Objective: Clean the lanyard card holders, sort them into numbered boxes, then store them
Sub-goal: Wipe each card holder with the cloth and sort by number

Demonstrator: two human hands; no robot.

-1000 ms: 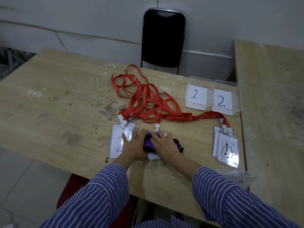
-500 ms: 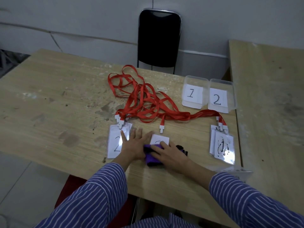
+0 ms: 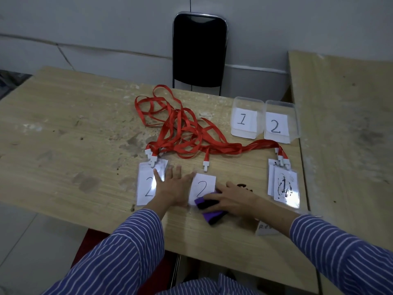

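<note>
Wooden table (image 3: 63, 133) is carrying tangled red lanyards (image 3: 182, 133). Middle card holder (image 3: 203, 186), marked 2, is lying flat. Left hand (image 3: 173, 189) is pressing spread open along its left edge, gripping nothing. Right hand (image 3: 232, 199) is pushing a purple cloth (image 3: 209, 208) onto its lower right corner. Box 1 (image 3: 246, 117) and box 2 (image 3: 279, 122) are sitting beyond it, to the right.

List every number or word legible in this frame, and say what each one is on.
"1": paper label on the left clear box.
"2": paper label on the right clear box.
"2": card holder left of the left hand.
"2": card holder between the hands.
"1", smeared with black marks: top card holder of the right-hand stack.
Writing on the paper slip at the table edge: too blurred to read.
</note>
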